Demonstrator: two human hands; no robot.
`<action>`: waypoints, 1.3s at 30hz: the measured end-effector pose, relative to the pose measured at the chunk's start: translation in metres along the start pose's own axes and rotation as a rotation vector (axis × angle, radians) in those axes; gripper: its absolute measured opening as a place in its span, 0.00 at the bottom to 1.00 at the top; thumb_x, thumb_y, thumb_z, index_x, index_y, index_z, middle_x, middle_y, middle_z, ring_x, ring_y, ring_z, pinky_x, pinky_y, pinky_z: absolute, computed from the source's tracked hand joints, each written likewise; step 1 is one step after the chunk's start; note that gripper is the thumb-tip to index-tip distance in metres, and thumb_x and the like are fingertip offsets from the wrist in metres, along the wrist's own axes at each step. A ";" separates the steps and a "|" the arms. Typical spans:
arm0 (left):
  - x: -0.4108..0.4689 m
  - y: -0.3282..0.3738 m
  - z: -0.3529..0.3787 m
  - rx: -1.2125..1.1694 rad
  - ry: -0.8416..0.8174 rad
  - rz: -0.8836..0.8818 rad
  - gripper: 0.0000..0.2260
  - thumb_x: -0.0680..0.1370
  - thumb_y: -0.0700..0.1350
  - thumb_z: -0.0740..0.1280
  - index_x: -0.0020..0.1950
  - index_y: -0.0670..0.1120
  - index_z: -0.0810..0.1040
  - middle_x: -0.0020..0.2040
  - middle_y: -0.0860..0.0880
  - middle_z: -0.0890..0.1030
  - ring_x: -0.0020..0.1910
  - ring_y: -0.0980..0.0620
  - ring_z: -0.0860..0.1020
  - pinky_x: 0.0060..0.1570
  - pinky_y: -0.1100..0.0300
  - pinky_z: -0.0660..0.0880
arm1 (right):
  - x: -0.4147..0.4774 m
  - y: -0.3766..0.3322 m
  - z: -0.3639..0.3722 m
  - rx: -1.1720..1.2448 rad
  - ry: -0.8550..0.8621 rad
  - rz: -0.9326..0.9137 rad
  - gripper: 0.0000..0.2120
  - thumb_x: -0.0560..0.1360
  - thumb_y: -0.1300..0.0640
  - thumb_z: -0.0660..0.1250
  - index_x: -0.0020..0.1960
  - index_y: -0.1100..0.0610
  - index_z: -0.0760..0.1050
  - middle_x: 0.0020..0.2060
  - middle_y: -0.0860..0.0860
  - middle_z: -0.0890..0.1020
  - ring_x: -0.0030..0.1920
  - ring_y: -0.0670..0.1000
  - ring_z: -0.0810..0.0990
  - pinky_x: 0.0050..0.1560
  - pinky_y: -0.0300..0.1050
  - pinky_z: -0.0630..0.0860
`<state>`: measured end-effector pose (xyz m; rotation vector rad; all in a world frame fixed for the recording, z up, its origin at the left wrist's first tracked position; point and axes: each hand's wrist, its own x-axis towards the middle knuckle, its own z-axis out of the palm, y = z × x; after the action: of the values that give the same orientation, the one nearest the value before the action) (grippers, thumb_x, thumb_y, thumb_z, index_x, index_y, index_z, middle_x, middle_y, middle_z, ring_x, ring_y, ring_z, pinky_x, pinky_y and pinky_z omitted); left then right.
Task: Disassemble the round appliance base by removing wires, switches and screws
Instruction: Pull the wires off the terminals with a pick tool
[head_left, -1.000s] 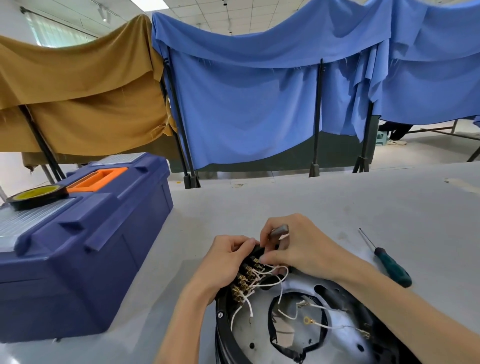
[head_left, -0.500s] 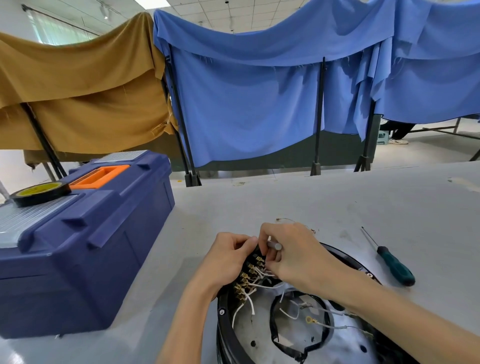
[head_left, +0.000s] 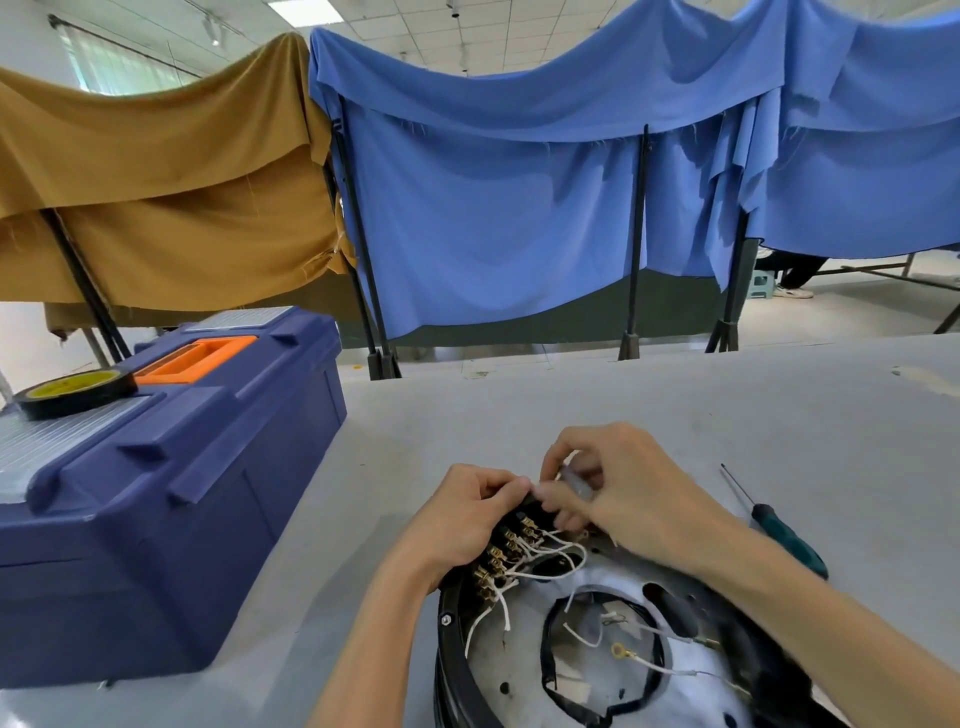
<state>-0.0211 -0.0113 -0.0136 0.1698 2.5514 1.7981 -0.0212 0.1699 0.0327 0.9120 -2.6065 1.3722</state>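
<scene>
The round appliance base lies open side up at the near edge of the table, black-rimmed with a silver inside. White wires run from a black switch block with brass terminals at its far left rim. My left hand grips the switch block from the left. My right hand curls over the block's far end and pinches a small grey metal tool against it. The tool's tip is hidden by my fingers.
A dark blue toolbox with an orange handle stands at the left, with a roll of black tape on its lid. A green-handled screwdriver lies on the table to the right. Blue and tan cloths hang behind the table.
My right hand has shifted slightly over the switch block, working the small tool at its far end. My left hand keeps its hold. The view has tilted a little.
</scene>
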 end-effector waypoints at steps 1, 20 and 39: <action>0.002 0.002 0.000 0.021 -0.018 0.000 0.11 0.81 0.45 0.63 0.47 0.45 0.85 0.37 0.51 0.83 0.36 0.58 0.77 0.38 0.64 0.73 | 0.002 0.002 -0.007 0.072 0.028 0.016 0.03 0.74 0.59 0.72 0.42 0.57 0.79 0.32 0.54 0.85 0.34 0.49 0.85 0.41 0.42 0.82; 0.006 0.030 -0.002 0.506 -0.010 0.064 0.03 0.72 0.50 0.75 0.44 0.54 0.86 0.40 0.53 0.86 0.40 0.58 0.83 0.44 0.63 0.78 | -0.002 0.008 -0.035 -0.433 -0.075 0.304 0.10 0.66 0.54 0.79 0.39 0.57 0.80 0.32 0.49 0.78 0.35 0.49 0.80 0.34 0.38 0.73; -0.041 0.052 0.049 0.731 0.244 -0.002 0.20 0.69 0.65 0.69 0.32 0.49 0.81 0.24 0.54 0.74 0.28 0.55 0.73 0.30 0.60 0.68 | -0.001 0.020 -0.005 0.410 0.263 0.193 0.15 0.79 0.60 0.65 0.36 0.64 0.69 0.25 0.61 0.80 0.18 0.56 0.74 0.17 0.38 0.61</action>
<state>0.0274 0.0480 0.0163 -0.0549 3.2520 0.8398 -0.0322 0.1827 0.0212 0.4701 -2.3056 1.9730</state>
